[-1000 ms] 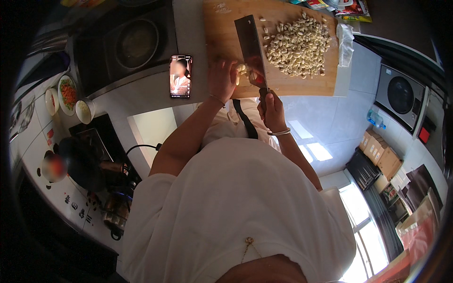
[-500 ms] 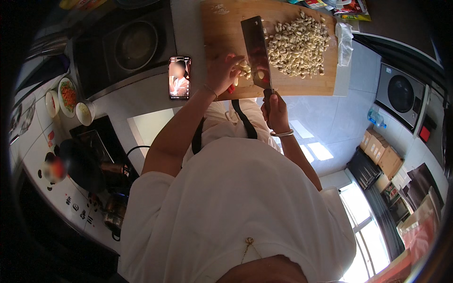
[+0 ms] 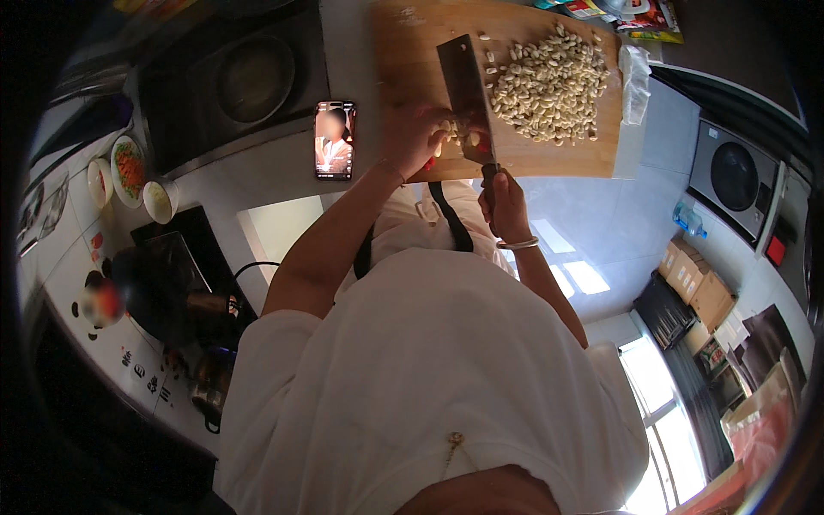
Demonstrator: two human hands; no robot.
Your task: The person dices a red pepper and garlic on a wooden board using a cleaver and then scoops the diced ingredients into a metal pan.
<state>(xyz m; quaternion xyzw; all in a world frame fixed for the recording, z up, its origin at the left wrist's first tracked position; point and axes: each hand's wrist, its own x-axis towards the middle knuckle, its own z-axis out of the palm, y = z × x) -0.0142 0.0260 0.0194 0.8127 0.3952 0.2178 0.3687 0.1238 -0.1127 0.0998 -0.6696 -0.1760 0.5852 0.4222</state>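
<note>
From the head view I see my right hand closed around the handle of a cleaver, its broad blade lying over the wooden board. My left hand rests on the board just left of the blade, fingers curled over a few pale pieces — whether they are pinched or only steadied I cannot tell. A heap of cut pieces sits right of the blade. A phone lies on the counter left of the board, a wok beyond it — two small bowls further left.
</note>
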